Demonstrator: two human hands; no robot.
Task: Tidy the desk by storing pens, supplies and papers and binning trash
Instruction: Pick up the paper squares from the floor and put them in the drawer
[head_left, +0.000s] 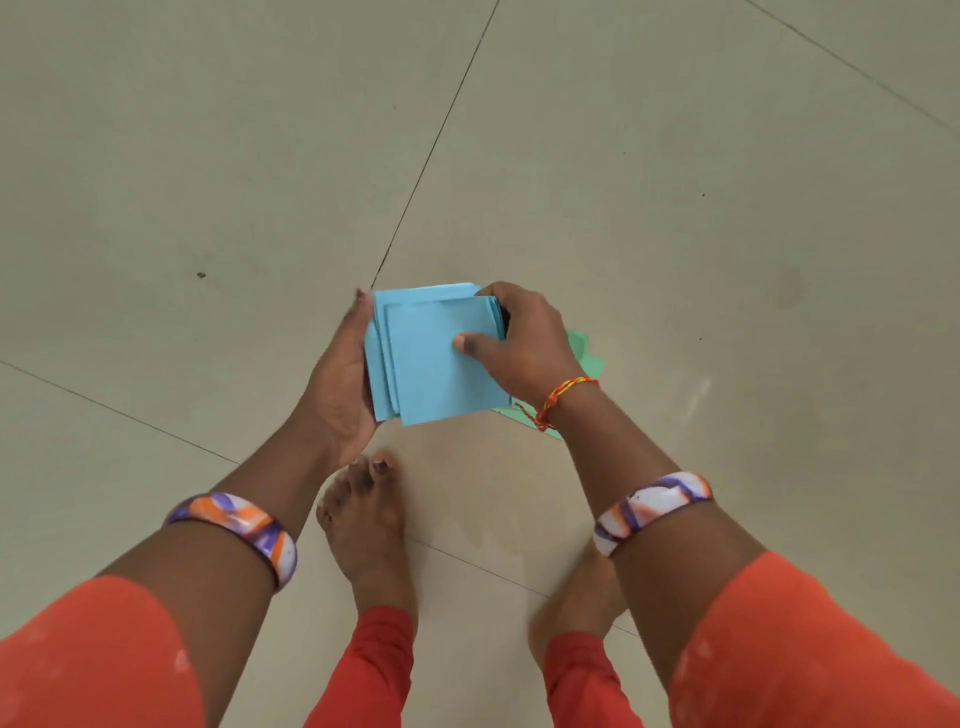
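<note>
A stack of square blue papers (426, 358) is held between both hands above the floor. My left hand (340, 384) cups the stack's left edge, palm against it. My right hand (519, 343) grips the right side, thumb pressed on the top sheet and fingers curled over the far right corner. Green papers (587, 358) lie on the floor below, mostly hidden behind my right hand and wrist. No desk is in view.
Beige floor tiles (675, 208) with dark grout lines fill the view. My bare feet (363, 519) stand just below the hands, under orange trouser legs. A small dark speck (201, 275) lies on the floor at left.
</note>
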